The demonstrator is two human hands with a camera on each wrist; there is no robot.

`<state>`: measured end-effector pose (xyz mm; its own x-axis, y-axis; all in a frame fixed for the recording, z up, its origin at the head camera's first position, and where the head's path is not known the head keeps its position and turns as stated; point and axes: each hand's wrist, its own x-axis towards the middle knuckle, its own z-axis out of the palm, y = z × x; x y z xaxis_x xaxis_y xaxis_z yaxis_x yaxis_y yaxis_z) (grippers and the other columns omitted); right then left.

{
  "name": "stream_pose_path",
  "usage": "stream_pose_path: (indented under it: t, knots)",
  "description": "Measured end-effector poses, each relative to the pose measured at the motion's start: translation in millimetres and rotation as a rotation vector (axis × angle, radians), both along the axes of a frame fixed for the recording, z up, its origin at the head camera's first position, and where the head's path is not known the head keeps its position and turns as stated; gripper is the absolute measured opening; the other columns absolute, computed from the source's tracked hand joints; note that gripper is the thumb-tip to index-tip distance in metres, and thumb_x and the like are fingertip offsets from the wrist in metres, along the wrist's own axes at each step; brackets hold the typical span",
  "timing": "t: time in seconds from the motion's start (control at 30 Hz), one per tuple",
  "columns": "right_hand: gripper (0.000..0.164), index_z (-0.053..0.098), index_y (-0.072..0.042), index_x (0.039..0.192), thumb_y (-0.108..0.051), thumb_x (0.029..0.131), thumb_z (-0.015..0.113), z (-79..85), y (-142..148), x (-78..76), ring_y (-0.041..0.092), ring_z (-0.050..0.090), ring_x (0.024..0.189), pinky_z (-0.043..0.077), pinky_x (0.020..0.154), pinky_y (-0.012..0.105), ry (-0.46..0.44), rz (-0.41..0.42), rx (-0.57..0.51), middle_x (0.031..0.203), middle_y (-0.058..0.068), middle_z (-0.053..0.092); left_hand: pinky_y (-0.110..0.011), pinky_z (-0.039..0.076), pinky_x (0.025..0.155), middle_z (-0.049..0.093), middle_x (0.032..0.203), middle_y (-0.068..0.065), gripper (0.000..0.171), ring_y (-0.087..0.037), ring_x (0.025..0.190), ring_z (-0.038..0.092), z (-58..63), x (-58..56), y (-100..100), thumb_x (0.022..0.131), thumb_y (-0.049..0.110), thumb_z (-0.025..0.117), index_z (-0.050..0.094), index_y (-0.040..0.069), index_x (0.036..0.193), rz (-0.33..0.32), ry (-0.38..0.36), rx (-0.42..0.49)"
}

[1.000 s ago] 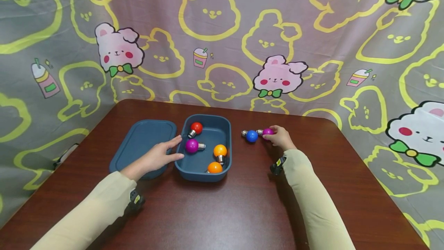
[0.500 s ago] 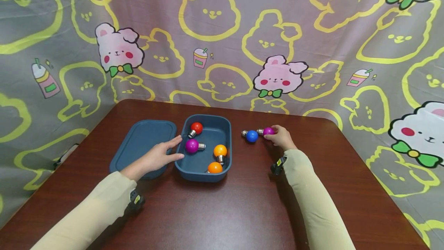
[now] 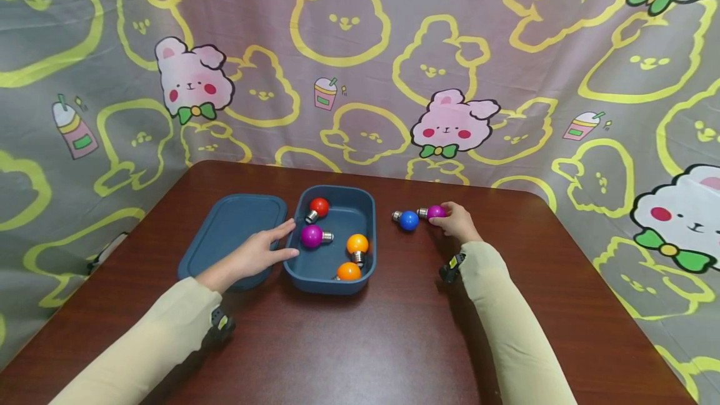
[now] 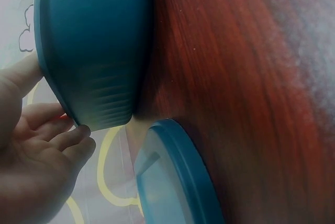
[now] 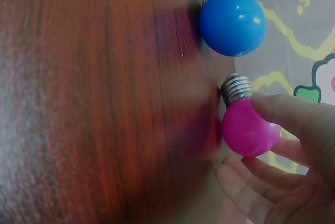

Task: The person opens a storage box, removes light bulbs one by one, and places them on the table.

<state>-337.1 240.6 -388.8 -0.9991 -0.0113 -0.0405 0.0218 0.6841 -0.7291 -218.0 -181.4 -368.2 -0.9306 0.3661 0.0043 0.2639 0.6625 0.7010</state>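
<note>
In the head view my right hand (image 3: 457,224) pinches a magenta light bulb (image 3: 437,212) between thumb and fingers. The bulb lies on its side at the table, its metal screw base pointing left. Close to it lies a blue light bulb (image 5: 233,24), untouched. My left hand (image 3: 255,254) reaches to the left side of a dark blue plastic box (image 3: 330,286), with thumb and fingertips right at the rim and the fingers fairly straight. Inside the box are a red bulb (image 3: 319,207), a purple bulb (image 3: 311,236) and two orange bulbs (image 3: 357,244).
A matching blue lid (image 3: 236,217) lies flat on the brown wooden table (image 3: 360,349), left of the box and partly under my left forearm and hand. Behind the table hangs a cartoon-printed cloth (image 3: 360,80). Each wrist carries a small black camera (image 3: 450,269).
The magenta bulb has shifted very slightly to the right in my right hand, a little away from the blue one. My left hand and the box stay put.
</note>
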Motion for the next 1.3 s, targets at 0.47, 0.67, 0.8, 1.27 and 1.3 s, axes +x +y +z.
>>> stream_pose_path:
  t: [0.47,0.67,0.8,1.27,1.3]
  knots:
    - [0.061,0.038,0.007,0.131,-0.017,0.084,0.068,-0.9,5.4,-0.9,0.036,0.057,0.091,0.053,0.070,0.037,-0.011,-0.021,-0.018,0.117,0.031,0.049,-0.056,0.023,0.101,0.026,0.147,-0.018,0.073,-0.038,0.132,0.023,-1.3,-1.8,-1.5,0.087,0.038,0.062,0.033,-0.003,0.140,-0.008,-0.001,-0.007]
    - [0.059,0.040,0.007,0.129,-0.018,0.084,0.068,-0.3,7.2,-2.0,0.036,0.058,0.089,0.053,0.070,0.037,-0.016,-0.022,-0.018,0.117,0.031,0.049,-0.055,0.023,0.101,0.026,0.146,-0.018,0.072,-0.038,0.132,0.024,-1.0,-2.8,-1.2,0.088,0.037,0.061,0.033,-0.003,0.140,-0.007,0.002,-0.016]
    - [0.058,0.040,0.007,0.129,-0.018,0.084,0.068,0.9,6.9,-1.9,0.036,0.058,0.090,0.053,0.071,0.037,-0.021,-0.024,-0.020,0.117,0.030,0.049,-0.055,0.023,0.101,0.026,0.146,-0.019,0.071,-0.038,0.132,0.024,-1.0,-2.8,-1.0,0.088,0.035,0.062,0.033,-0.003,0.140,-0.005,0.003,-0.017]
    - [0.057,0.039,0.008,0.129,-0.015,0.085,0.066,5.3,9.0,0.1,0.038,0.059,0.089,0.053,0.069,0.037,0.006,-0.022,-0.027,0.117,0.031,0.049,-0.054,0.023,0.102,0.025,0.147,-0.017,0.070,-0.037,0.132,0.023,-3.1,-3.1,-1.6,0.088,0.032,0.063,0.032,-0.002,0.141,-0.009,-0.004,-0.013]
    - [0.057,0.039,0.009,0.130,-0.015,0.085,0.066,7.7,9.1,0.5,0.039,0.060,0.089,0.053,0.069,0.037,0.014,-0.023,-0.024,0.117,0.032,0.048,-0.054,0.023,0.102,0.025,0.147,-0.017,0.070,-0.037,0.132,0.023,-2.9,-3.0,-1.6,0.087,0.032,0.063,0.032,-0.002,0.141,-0.007,-0.003,-0.010]
